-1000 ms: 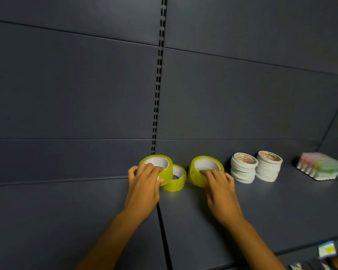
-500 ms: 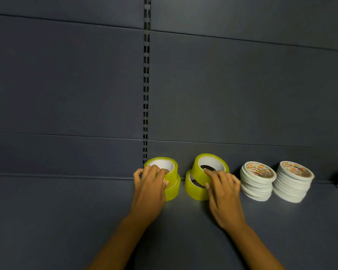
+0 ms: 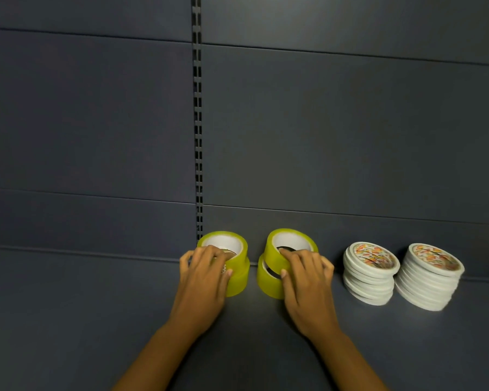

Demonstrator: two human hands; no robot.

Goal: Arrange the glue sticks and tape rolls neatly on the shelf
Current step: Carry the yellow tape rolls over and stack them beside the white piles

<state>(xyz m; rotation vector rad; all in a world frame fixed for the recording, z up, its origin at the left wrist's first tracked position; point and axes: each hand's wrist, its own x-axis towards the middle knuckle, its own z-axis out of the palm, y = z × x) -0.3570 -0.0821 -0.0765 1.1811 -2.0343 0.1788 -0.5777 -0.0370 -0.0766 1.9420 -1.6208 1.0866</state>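
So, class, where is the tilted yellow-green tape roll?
Head view, centre: the tilted yellow-green tape roll sits atop another roll under the right hand, left of the white stacks.

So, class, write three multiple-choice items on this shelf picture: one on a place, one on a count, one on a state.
1. Where are the white stacks?
A. right of the yellow tape
B. left of it
C. on top of it

2. How many white stacks?
A. one
B. two
C. four

3. How does the right yellow stack sit?
A. upper roll offset
B. fallen flat
C. in the air

Answers:
1 A: the white stacks stand right of the yellow tape.
2 B: two show.
3 A: the upper roll under the right hand overhangs the lower roll.
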